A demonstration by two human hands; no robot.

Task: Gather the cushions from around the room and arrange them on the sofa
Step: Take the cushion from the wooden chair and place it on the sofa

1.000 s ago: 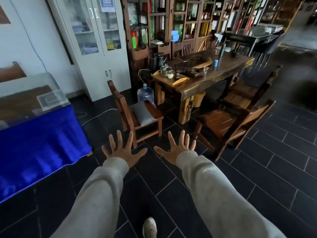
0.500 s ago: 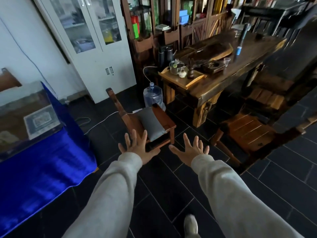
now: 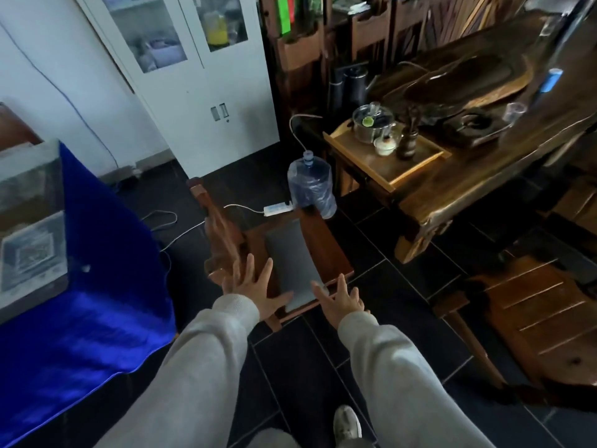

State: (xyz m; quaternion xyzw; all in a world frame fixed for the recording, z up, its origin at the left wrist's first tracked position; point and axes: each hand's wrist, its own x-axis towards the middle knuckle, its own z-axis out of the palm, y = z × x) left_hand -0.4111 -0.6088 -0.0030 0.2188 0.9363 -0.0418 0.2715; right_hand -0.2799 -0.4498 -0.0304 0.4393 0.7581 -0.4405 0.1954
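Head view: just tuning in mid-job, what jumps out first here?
Both open hands, the left hand and right hand, reach over a grey cushion lying flat on a wooden chair at centre. To the left, a bright blue cloth drapes a table. Behind the chair stands a water jug beside a dark wooden tea table.

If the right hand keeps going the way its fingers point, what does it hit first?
Most likely the grey cushion on the wooden chair. The right hand is open at the cushion's near corner; depth is unclear, so contact can't be confirmed.
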